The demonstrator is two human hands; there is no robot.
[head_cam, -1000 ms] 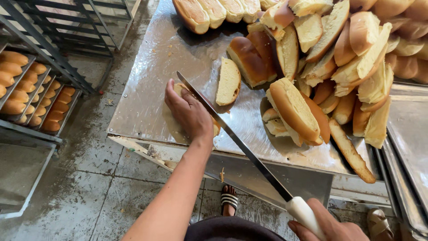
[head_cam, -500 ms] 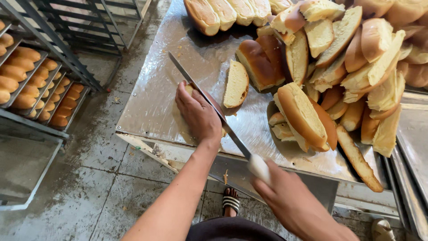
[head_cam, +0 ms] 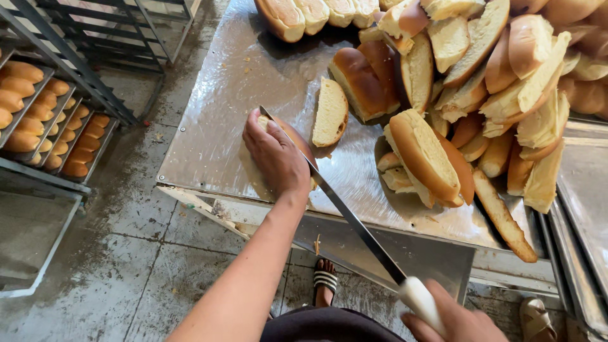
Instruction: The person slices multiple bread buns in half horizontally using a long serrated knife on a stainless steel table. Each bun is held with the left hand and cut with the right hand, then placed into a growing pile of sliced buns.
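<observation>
My left hand presses down on a bread roll lying on the metal table near its front edge. My right hand, at the bottom of the view, grips the white handle of a long knife. The blade runs up and left along the roll, right beside my left fingers. A cut half roll lies just beyond, crumb side up. Most of the held roll is hidden under my palm.
A big heap of whole and sliced rolls fills the table's right side. A rack with trays of baked rolls stands at the left over a wet tiled floor. More metal trays sit at the right. My sandalled foot shows below.
The knife has been drawn back toward me along the roll, after having been pushed forward half a second ago. My left hand stays on the roll.
</observation>
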